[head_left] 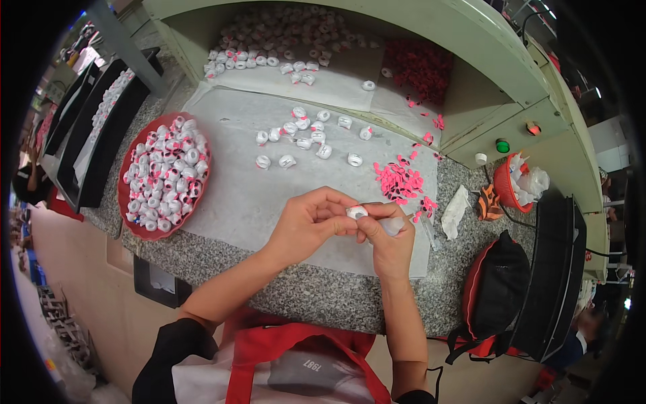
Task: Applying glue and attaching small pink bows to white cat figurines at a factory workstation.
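Note:
Over the near part of the white sheet [229, 182], my hands meet at a small white rounded piece [356, 212]. The fingertips of my left hand [303, 222] pinch it from one side, and my right hand [393, 256] grips it from the other. Something whitish and translucent [392, 225] shows at the right hand's fingers; I cannot make out what it is. Beyond my hands lie several similar white pieces [304, 143] with pink bits. A heap of small pink and dark flat pieces [400, 182] lies just past my right hand.
A red basin [126, 195] of white and pink pieces stands at left, beside black trays [91, 168]. Behind, a pale green cabinet [484, 135] shelters more white pieces [276, 34] and a pink pile [417, 71]. At right are an orange basket [505, 185] and a black bag [498, 286].

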Tool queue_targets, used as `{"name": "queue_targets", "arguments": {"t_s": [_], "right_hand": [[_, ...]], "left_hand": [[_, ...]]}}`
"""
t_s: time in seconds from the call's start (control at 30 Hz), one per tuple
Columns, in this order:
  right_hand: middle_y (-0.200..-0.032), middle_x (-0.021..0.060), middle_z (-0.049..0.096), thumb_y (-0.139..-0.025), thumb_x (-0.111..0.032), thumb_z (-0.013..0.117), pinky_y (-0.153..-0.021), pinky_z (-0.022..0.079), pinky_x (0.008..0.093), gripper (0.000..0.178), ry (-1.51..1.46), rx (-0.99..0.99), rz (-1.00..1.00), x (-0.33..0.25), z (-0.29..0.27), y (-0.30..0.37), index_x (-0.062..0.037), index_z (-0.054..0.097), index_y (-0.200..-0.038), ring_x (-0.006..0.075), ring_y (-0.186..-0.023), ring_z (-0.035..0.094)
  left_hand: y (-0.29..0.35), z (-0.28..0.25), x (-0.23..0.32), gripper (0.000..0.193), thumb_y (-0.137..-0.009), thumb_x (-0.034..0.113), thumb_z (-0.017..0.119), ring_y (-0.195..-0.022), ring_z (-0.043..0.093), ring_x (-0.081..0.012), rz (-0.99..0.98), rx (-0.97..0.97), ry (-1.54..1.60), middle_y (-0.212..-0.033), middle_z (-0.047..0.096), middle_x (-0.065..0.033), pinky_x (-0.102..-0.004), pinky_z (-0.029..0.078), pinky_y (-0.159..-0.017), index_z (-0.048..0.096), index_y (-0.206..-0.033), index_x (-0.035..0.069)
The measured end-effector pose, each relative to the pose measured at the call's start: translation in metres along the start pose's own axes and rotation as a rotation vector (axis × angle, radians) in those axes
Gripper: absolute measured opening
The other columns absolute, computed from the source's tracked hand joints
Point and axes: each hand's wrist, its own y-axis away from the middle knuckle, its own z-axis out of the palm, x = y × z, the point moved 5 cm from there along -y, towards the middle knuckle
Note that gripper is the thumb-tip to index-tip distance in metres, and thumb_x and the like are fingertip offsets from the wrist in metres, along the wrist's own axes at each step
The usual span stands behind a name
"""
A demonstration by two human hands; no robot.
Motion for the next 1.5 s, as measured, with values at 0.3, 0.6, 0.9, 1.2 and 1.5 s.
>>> {"name": "queue_targets", "arguments": {"t_s": [0.3, 0.6, 0.9, 1.2, 1.5], "right_hand": [[-0.083, 0.0136, 0.061, -0.077, -0.004, 0.057, -0.050, 0.043, 0.0231, 0.012, 0.190, -0.112, -0.090, 0.008, 0.037, 0.024, 0.0029, 0.055, -0.086, 0.0115, -0.056, 0.053], [-0.086, 0.0124, 0.060, -0.077, -0.006, 0.060, -0.053, 0.045, 0.0234, 0.020, 0.255, 0.065, 0.013, -0.009, 0.011, 0.009, 0.0026, 0.052, -0.093, 0.0118, -0.058, 0.053], [-0.093, 0.0079, 0.043, -0.074, 0.008, 0.051, -0.068, 0.050, 0.0303, 0.034, 0.293, 0.024, -0.081, -0.018, 0.001, 0.016, -0.0035, 0.039, -0.104, 0.0158, -0.080, 0.052], [-0.082, 0.0095, 0.056, -0.074, 0.001, 0.056, -0.059, 0.046, 0.0224, 0.030, 0.133, 0.185, -0.147, -0.061, -0.011, 0.026, 0.0022, 0.045, -0.102, 0.0133, -0.064, 0.055], [-0.074, 0.0049, 0.050, -0.069, -0.019, 0.061, -0.051, 0.036, 0.0189, 0.032, 0.286, 0.406, -0.460, -0.071, -0.004, 0.051, 0.0024, 0.050, -0.090, 0.0090, -0.059, 0.046]], "left_hand": [[0.045, -0.028, 0.030, 0.017, -0.077, -0.003, 0.057, -0.072, 0.060, -0.0145, 0.082, 0.047, -0.104, -0.081, 0.062, -0.0104, -0.0253, 0.049, -0.065, 0.057, -0.094, -0.003], [0.077, -0.146, 0.128, 0.022, -0.067, 0.005, 0.062, -0.086, 0.054, -0.0252, 0.681, 0.893, -1.813, -0.095, 0.054, -0.0106, -0.0341, 0.045, -0.067, 0.062, -0.089, 0.010], [-0.005, -0.079, 0.045, 0.024, -0.071, 0.002, 0.061, -0.074, 0.057, -0.0175, 0.530, 0.358, -1.817, -0.086, 0.056, -0.0054, -0.0276, 0.047, -0.060, 0.059, -0.094, 0.007], [0.003, 0.005, 0.012, 0.042, -0.085, 0.010, 0.049, -0.087, 0.060, -0.0244, -0.412, -0.118, 0.665, -0.097, 0.056, -0.0125, -0.0264, 0.050, -0.078, 0.037, -0.122, -0.004], [0.013, 0.005, 0.012, 0.035, -0.079, 0.000, 0.055, -0.097, 0.055, -0.0248, -0.130, -0.088, 0.370, -0.105, 0.050, -0.0144, -0.0263, 0.049, -0.082, 0.047, -0.113, -0.002]]}}
